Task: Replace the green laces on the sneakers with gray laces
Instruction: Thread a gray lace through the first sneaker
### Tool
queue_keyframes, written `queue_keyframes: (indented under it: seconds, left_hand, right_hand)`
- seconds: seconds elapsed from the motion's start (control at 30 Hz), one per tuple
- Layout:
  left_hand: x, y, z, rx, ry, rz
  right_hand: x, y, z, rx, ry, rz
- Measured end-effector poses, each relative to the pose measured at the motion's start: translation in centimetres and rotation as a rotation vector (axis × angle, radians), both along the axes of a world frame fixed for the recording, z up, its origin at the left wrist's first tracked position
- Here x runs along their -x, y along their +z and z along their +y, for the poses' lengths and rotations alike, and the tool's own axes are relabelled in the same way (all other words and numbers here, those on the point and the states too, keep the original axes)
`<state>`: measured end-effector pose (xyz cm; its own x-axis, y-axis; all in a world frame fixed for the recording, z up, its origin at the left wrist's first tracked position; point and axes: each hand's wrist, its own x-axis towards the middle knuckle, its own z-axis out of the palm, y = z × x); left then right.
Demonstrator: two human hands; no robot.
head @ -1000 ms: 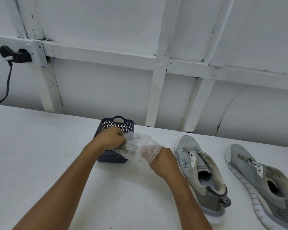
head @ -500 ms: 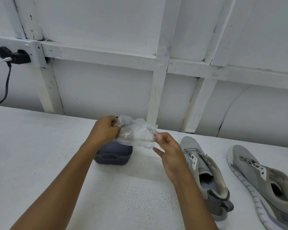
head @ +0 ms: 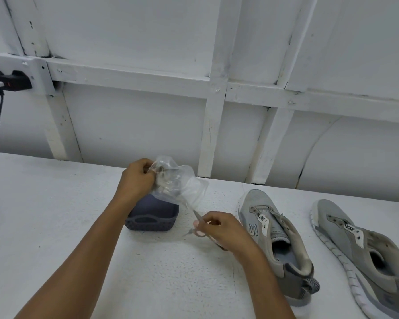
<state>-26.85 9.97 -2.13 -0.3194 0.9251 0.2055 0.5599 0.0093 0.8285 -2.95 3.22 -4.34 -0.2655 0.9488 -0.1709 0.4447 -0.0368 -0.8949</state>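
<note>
lace point(head: 199, 221) drawn from bag point(head: 182, 183)
your left hand point(head: 136, 178) grips the bag; your right hand point(head: 221, 229), lower than before, pinches what looks like the lace, slanting from bag toward you.

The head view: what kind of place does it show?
Probably a plain workroom, though I cannot be sure: a white table, a white wall crossed by painted beams, and a black power strip fixed to it.
</note>
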Motion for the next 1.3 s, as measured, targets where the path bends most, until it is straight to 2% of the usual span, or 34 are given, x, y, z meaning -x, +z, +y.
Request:
queue_keyframes:
  seconds: [0.13,0.3,0.37,0.43,0.5,0.6,0.67,0.73,0.8,0.9,0.97,1.07,1.13,1.3]
  left_hand:
    - [0.1,-0.4,0.0,0.031,-0.029,0.021]
    - [0.5,-0.8,0.0,0.076,0.004,0.069]
    - [0.6,-0.8,0.1,0.105,0.022,0.120]
    - [0.5,-0.8,0.2,0.129,0.035,0.176]
    - [0.3,-0.8,0.1,0.149,0.032,0.218]
    - [-0.1,-0.8,-0.1,0.165,0.002,0.242]
    - [-0.5,-0.5,-0.4,0.156,-0.021,0.247]
    - [-0.8,-0.1,-0.8,0.124,-0.065,0.261]
    - [-0.8,0.4,-1.2,0.064,-0.150,0.240]
    - [-0.4,1.1,-2.0,0.053,-0.355,0.168]
    - [-0.2,1.7,-2.6,0.110,-0.512,0.228]
    - [-0.8,2.1,-3.5,0.177,-0.688,0.412]
    - [-1.2,1.8,-3.7,0.180,-0.669,0.505]
    - [-1.8,1.4,-3.3,0.124,-0.527,0.495]
  right_hand:
    - [0.3,0.0,0.3,0.025,-0.177,0.356]
    - [-0.6,0.7,0.6,0.145,-0.252,1.056]
    - [-1.0,0.8,0.6,0.187,-0.286,1.158]
    - [-1.1,0.7,0.8,0.200,-0.325,1.097]
    - [-1.1,0.3,1.0,0.212,-0.321,0.924]
    - [-0.9,0.0,0.7,0.189,-0.230,0.473]
    - [-0.5,0.1,0.3,0.150,-0.088,0.205]
    - [0.1,-0.1,-0.1,0.128,0.081,0.077]
    - [0.6,-0.6,-0.2,0.115,0.118,0.038]
    - [1.1,-0.6,-0.2,0.077,0.056,0.101]
    - [1.2,-0.4,0.0,0.059,-0.032,0.240]
    - [1.0,-0.1,0.4,0.038,-0.178,0.434]
    - [0.8,0.2,0.5,0.044,-0.230,0.590]
    - [-0.2,1.0,0.0,0.052,-0.245,0.898]
